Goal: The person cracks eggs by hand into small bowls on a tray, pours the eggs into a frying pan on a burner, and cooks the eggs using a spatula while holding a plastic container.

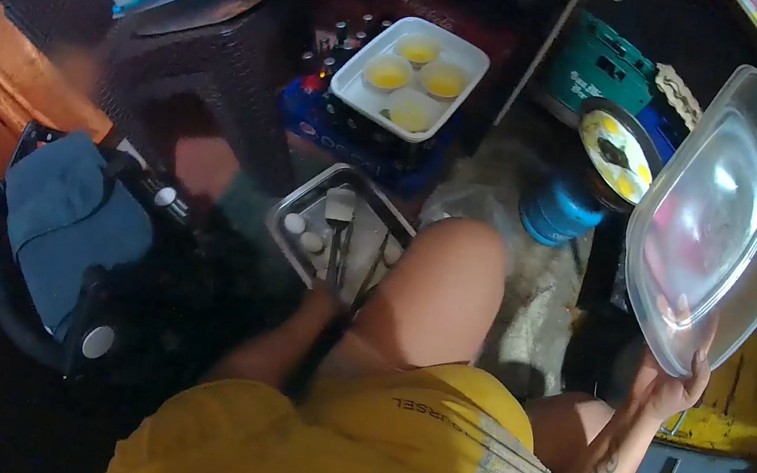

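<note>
My right hand (674,387) grips the lower rim of a large clear plastic tub (697,228), held tilted up at the right. Low in the middle, my left hand (321,303) is dim and smeared, at the lower end of a spatula's (338,220) dark handle; whether its fingers are closed on it I cannot tell. The spatula lies in a metal tray (283,246) with several whole eggs (310,242) and a second long thin utensil (373,270). Beyond the tub's left edge, a frying pan (615,155) holds eggs with yellow yolks.
A blue gas canister (556,212) stands below the pan. On a bottle crate (354,139) rests a white tray (471,58) with several cups of yellow contents. A green crate (598,68) is behind. At left are a dark stool (197,69) and a bag (74,218).
</note>
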Demonstrator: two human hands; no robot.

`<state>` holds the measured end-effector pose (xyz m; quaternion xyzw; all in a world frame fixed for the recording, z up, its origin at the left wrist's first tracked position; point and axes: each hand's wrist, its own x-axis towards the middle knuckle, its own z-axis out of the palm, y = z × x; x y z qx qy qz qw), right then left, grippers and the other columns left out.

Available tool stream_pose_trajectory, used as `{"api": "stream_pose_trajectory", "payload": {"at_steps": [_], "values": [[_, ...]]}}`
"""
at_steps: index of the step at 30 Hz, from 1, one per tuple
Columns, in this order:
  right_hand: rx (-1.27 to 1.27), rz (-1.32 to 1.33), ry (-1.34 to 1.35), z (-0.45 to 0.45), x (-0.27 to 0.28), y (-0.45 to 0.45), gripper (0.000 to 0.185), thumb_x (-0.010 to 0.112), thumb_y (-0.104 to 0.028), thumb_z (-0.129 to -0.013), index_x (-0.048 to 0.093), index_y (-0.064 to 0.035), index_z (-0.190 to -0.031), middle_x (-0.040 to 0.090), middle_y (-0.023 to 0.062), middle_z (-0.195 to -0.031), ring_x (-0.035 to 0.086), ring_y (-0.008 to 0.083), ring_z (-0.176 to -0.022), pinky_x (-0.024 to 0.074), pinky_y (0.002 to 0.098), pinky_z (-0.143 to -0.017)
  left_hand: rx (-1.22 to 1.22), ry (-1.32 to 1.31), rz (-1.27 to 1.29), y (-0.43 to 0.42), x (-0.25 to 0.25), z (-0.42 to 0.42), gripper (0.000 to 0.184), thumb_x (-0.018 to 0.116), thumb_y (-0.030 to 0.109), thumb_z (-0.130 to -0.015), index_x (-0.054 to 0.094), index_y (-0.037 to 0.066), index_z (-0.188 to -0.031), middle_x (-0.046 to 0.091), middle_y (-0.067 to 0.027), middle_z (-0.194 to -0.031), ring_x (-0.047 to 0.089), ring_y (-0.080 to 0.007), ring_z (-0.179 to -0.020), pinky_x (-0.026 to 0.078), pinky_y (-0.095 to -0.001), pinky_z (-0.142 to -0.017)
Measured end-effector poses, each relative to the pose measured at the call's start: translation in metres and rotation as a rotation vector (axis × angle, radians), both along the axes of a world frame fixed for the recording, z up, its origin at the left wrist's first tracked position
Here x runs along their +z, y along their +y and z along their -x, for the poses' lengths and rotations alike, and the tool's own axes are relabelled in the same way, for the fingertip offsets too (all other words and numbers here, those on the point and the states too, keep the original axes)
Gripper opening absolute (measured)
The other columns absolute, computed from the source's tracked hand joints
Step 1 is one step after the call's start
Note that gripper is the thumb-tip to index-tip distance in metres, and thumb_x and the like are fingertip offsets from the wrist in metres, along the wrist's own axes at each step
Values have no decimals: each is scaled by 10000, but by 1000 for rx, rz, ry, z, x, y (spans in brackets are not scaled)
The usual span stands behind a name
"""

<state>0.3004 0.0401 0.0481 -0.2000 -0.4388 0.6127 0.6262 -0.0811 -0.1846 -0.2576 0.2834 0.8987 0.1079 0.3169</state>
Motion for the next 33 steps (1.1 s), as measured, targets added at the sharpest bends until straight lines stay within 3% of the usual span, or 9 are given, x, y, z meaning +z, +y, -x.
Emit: {"api": "stream_pose_trajectory", "payload": {"at_steps": [4,9,11,20,23,27,29,31,33], "values": [[-90,-20,-16,-21,1,1,773,567,-304,-835,272,-62,-1508,479,295,-1316,500,455,-1223,382,553,-1063,49,-220,-123,-13,-18,15,605,744,364,-761,567,16,-1223,637,-203,-1147,611,-395,-1104,508,-448,-906],[-395,-177,-155,-27,-5,0,789,590,-227,-819,238,-56,-1504,519,238,-1252,591,381,-1094,532,485,-886,-186,169,-58,-43,-94,56,408,605,372,-888,649,78,-1168,681,-130,-993,649,-308,-919,523,-398,-781],[-536,-184,-249,-27,-3,-2,798,617,-167,-803,237,-57,-1496,515,224,-1242,612,358,-1043,587,443,-772,23,-468,-454,-69,-79,69,347,681,269,-841,647,43,-1101,678,-116,-995,637,-238,-914,503,-354,-792],[-560,-71,23,-46,-9,14,653,610,-148,-834,341,-34,-1418,497,173,-1204,619,320,-1006,576,412,-687,603,-235,-1143,-47,26,-36,320,699,87,-842,579,4,-1126,636,-81,-967,592,-197,-920,482,-338,-839],[-684,-88,-15,-50,-6,23,580,620,-152,-871,372,1,-1372,502,145,-1196,601,248,-974,550,374,-765,194,-28,-1127,-30,61,-8,324,682,117,-876,560,13,-1157,632,-76,-948,591,-192,-885,492,-333,-790],[-855,-53,-79,-67,-19,31,549,642,-232,-887,386,-36,-1332,514,119,-1118,613,237,-918,541,392,-738,160,-18,-883,37,149,1,267,658,154,-909,545,20,-1110,621,-74,-924,588,-160,-807,502,-310,-684],[-920,-50,-127,-75,-24,29,525,653,-305,-893,398,-91,-1298,520,107,-1065,647,255,-879,549,428,-658,57,-117,-774,79,200,-16,220,627,176,-935,528,29,-1066,597,-62,-871,570,-124,-694,473,-280,-550],[-894,21,-16,-74,-22,20,594,649,-215,-886,375,9,-1363,511,115,-1121,583,221,-953,536,365,-782,-35,-290,-923,118,219,-28,170,635,157,-926,525,44,-992,586,-66,-857,529,-126,-559,430,-281,-495],[-877,65,11,-76,-22,15,593,649,-237,-887,378,-10,-1364,511,114,-1107,589,232,-951,539,373,-749,-49,-426,-951,152,233,-46,206,656,150,-910,522,53,-1033,584,-58,-838,550,-119,-592,430,-266,-486]]}}
